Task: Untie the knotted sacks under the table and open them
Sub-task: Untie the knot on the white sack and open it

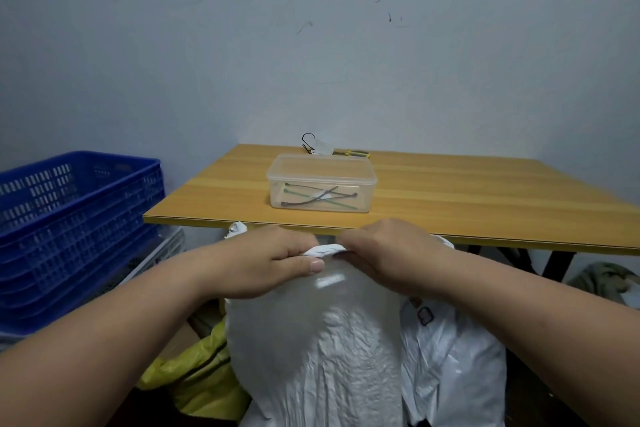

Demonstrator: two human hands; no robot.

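Bottom centre: white plastic sack [322,357], pulled taut up to its twisted neck [323,250] at mid-frame, just below the table edge [242,222]. We've got the left hand [277,260] and right hand [384,253] pinched shut on that neck from either side, thumbs under. Best bet: hold one side fixed, work the other strand loose with the fingertips, no yanking, since thin film likely tears. More sacks lie to the right, yellow bag [194,374] lower left. Beyond, clear box of cable ties [321,184] sits on the tabletop.

White sack [325,357]; blue crate [76,218]; yellow bag [204,374].
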